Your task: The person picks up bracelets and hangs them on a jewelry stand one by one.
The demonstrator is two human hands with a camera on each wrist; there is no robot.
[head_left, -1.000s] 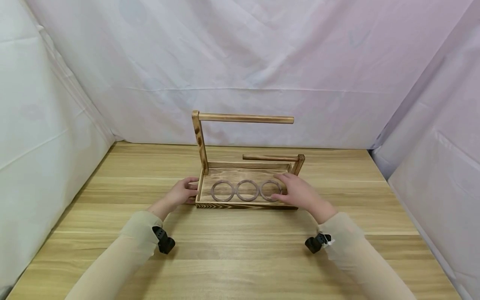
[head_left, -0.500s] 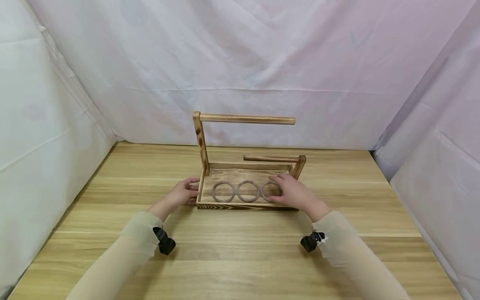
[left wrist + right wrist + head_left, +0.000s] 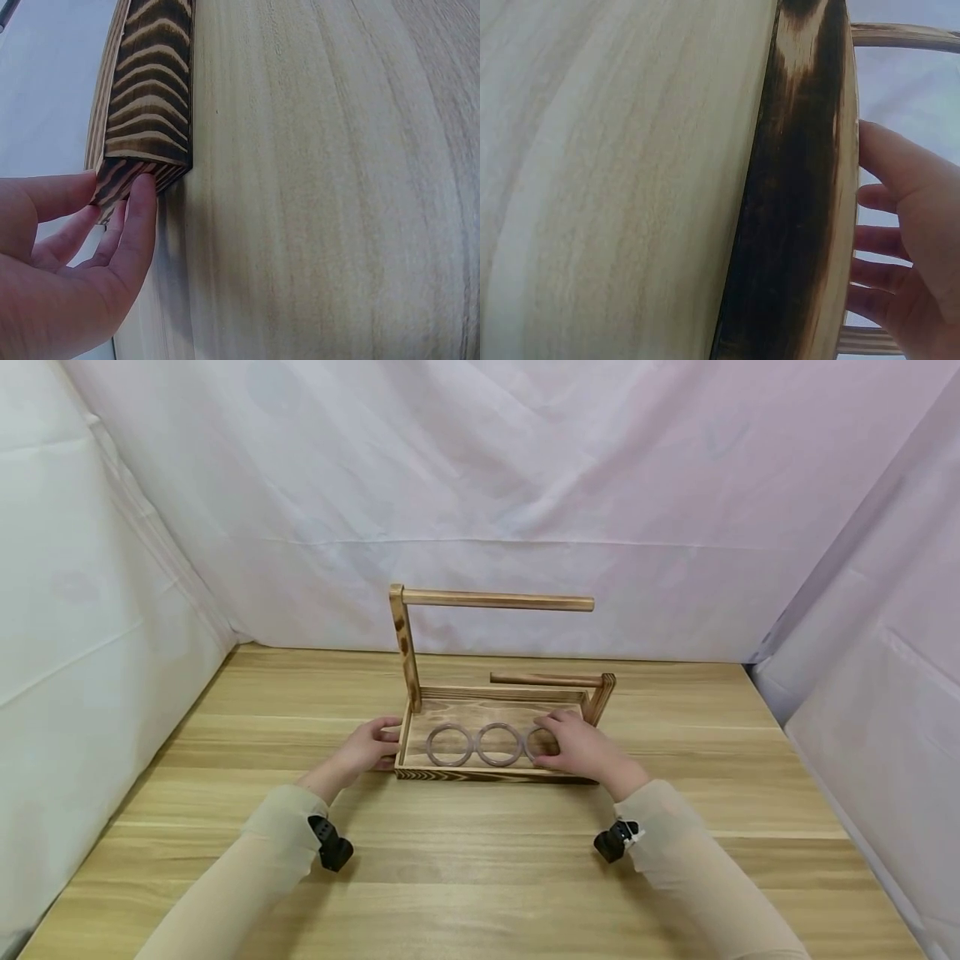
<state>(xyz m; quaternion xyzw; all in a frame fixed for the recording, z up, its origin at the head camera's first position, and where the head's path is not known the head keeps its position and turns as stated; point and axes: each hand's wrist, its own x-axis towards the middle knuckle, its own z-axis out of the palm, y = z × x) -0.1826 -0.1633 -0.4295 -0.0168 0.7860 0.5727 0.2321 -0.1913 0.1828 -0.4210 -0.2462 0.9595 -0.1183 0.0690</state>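
A shallow wooden tray (image 3: 495, 776) carries two posts, each with a horizontal rod: a high rod (image 3: 498, 600) from the left post and a lower rod (image 3: 546, 679) from the right. Three greyish-purple rings lie in a row inside: a left ring (image 3: 429, 752), a middle ring (image 3: 477, 752) and a right ring (image 3: 527, 752). My left hand (image 3: 366, 747) touches the tray's left end with its fingertips, clearly so in the left wrist view. Thumb and fingers spread, my right hand (image 3: 583, 747) reaches over the right ring and hides part of it; its fingertips drop behind the tray wall (image 3: 799, 150) in the right wrist view.
The tray stands on a wood-grain table (image 3: 480, 877). White cloth (image 3: 480, 468) hangs behind the table's back edge and along both sides. Each wrist wears a black camera, one left (image 3: 330, 843) and one right (image 3: 615, 841).
My right hand has shifted left over the right ring, covering more of it. The left hand stays at the tray's left end. The rings keep their places in the tray.
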